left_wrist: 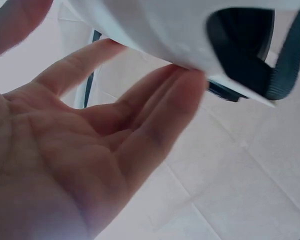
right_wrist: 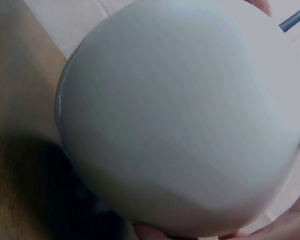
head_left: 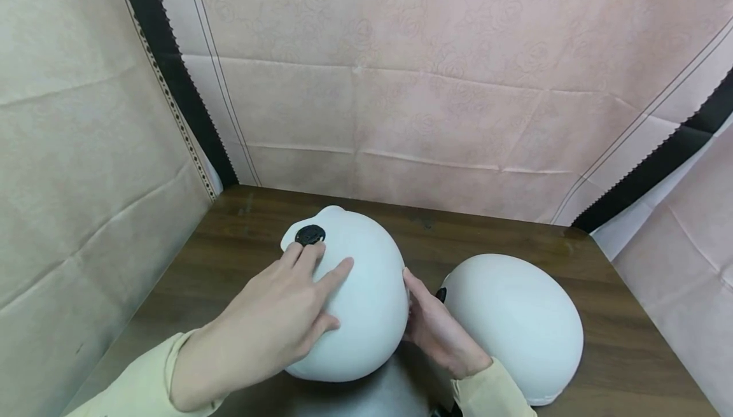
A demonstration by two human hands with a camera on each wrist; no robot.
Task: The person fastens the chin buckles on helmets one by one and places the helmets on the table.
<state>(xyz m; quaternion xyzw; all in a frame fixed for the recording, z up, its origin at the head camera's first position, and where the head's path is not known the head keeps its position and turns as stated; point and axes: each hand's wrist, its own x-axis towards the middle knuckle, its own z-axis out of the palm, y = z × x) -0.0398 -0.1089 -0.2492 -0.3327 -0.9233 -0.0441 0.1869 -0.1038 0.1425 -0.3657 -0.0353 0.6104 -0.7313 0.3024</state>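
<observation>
Left hand [head_left: 280, 315]: nearest camera, at the 9 o'clock side of the held white helmet [head_left: 372, 302]; fingers spread, tips touching the shell by the black round fitting [head_left: 310, 234], no pinch seen.
Right hand [head_left: 435, 325]: at helmet's 4 o'clock; thumb on its side, other fingers mostly hidden, can't tell if curled.
Handling: I'd bear weight on the right, steady with left fingertips; smooth shell could slip.
Held helmet: view's 6 o'clock, over desk [head_left: 624, 353]; plain matte dome, fitting at its 11 o'clock, black strap [left_wrist: 290, 60] at rim.
Second white helmet [head_left: 515, 328]: view's 4 o'clock.
</observation>
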